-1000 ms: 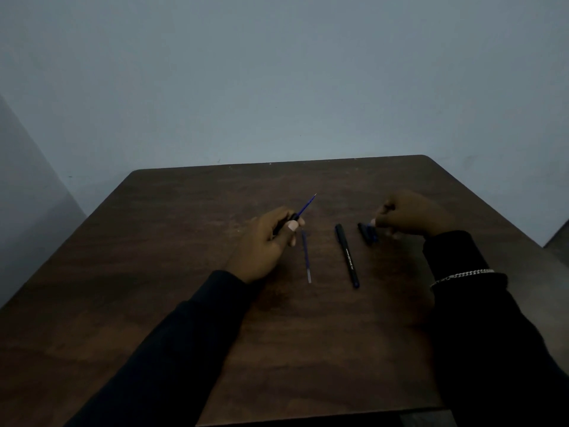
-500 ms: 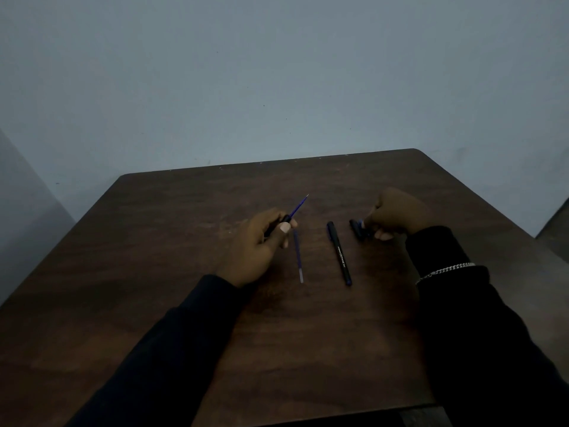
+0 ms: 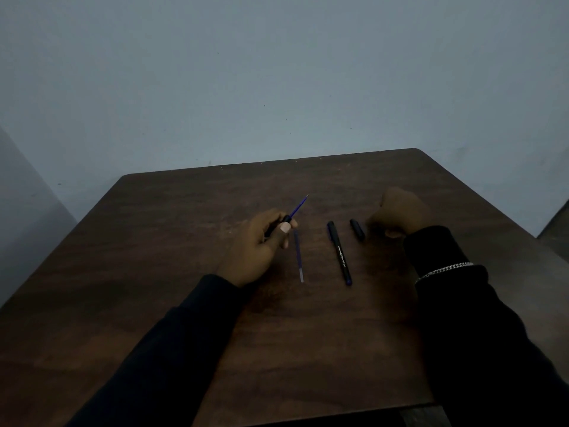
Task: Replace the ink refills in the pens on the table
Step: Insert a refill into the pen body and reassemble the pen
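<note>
So the biggest thing here is a plain grey-blue wall (image 3: pixel 277 81) behind both hands, and under them a dark brown wooden desk (image 3: pixel 154 257) that fills most of the lower view. Both arms come in from the near edge in dark sleeves (image 3: pixel 172 349). The left hand (image 3: pixel 258 245) sits just left of the middle, fingers and thumb curled round a black pen barrel (image 3: pixel 285 219). A thin blue refill (image 3: pixel 298 207) pokes out of the barrel's far end, angled up and away to the right, tip clear of the desk. The right hand (image 3: pixel 397 214) is further right and a little further back. It's curled into a loose fist with the knuckles up, and it's a bit blurry, but I can't see anything in it. Between the two hands a whole black pen (image 3: pixel 338 252) with white lettering lies flat on the desk, running roughly near-to-far, apart from both hands. Just right of the left hand's thumb there's a loose refill (image 3: pixel 298 254), also flat on the desk and roughly parallel to that pen, its near end pale. Right beside the right hand, on its left, a short black cap (image 3: pixel 357 230) lies on the desk, not touching the fingers as far as I can tell. There's also a silver chain bracelet (image 3: pixel 443 270) over the right cuff.
</note>
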Demonstrator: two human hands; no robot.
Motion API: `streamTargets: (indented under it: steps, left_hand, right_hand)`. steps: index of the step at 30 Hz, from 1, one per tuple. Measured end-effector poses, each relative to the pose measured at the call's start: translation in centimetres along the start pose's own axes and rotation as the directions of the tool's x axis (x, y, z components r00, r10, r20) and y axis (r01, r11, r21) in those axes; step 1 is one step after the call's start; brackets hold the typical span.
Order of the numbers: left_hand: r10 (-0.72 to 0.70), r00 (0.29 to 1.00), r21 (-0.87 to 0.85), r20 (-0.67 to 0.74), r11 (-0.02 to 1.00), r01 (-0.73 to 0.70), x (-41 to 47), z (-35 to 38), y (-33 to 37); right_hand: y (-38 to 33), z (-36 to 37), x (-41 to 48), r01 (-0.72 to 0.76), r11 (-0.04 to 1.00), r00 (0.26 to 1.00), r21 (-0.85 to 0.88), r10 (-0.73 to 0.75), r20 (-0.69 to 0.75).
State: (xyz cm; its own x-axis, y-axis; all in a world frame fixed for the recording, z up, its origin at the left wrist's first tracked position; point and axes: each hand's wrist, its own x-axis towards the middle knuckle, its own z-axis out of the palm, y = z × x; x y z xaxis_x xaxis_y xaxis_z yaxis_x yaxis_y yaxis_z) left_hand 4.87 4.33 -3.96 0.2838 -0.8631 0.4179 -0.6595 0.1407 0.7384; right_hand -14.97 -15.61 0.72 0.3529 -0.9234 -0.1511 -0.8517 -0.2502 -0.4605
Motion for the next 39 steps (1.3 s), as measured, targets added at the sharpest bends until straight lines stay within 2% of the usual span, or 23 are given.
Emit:
streamTargets:
  steps: [2, 4, 6, 8, 10, 13, 18, 27, 39]
  left_hand:
    - [0.003, 1.000, -0.019, 0.001, 1.000, -0.003, 0.0, 0.0, 0.0]
    - [0.004, 1.000, -0.040, 0.001, 0.999, -0.004, 0.0, 0.1, 0.0]
    - [-0.005, 1.000, -0.031, 0.011, 0.999, 0.006, 0.1, 0.0, 0.0]
    - [-0.009, 1.000, -0.024, 0.021, 1.000, 0.010, 0.0, -0.1, 0.0]
    - [-0.009, 1.000, -0.024, 0.019, 1.000, 0.010, 0.0, -0.2, 0.1]
    - [-0.001, 1.000, 0.012, 0.021, 1.000, 0.001, 0.1, -0.3, 0.3]
    - [-0.017, 1.000, 0.047, 0.017, 0.999, 0.016, 0.0, -0.5, 0.7]
    - [-0.036, 0.999, 0.045, 0.028, 0.998, 0.035, 0.0, -0.4, 0.8]
    - [-0.038, 0.999, 0.073, 0.033, 0.997, 0.036, 0.0, -0.5, 0.9]
  right_hand:
    - [0.3, -0.2, 0.2, 0.043, 0.998, 0.993, 0.034, -0.039, -0.110]
    - [0.2, -0.2, 0.3, 0.174, 0.960, 0.968, 0.220, -0.126, -0.215]
    - [-0.7, -0.2, -0.3, 0.266, 0.812, 0.961, 0.520, -0.183, -0.207]
    - [-1.7, -0.2, -1.3, 0.259, 0.600, 0.961, 0.757, -0.238, -0.140]
    - [-2.7, -0.1, -2.2, 0.257, 0.419, 0.939, 0.871, -0.322, -0.122]
    - [-3.5, 0.4, -3.1, 0.273, 0.279, 0.897, 0.921, -0.419, -0.139]
    - [-4.3, 1.4, -3.8, 0.319, 0.239, 0.844, 0.917, -0.513, -0.159]
    - [-4.6, 1.9, -3.9, 0.310, 0.218, 0.828, 0.926, -0.540, -0.150]
    - [-4.8, 2.3, -4.2, 0.368, 0.305, 0.809, 0.879, -0.571, -0.141]
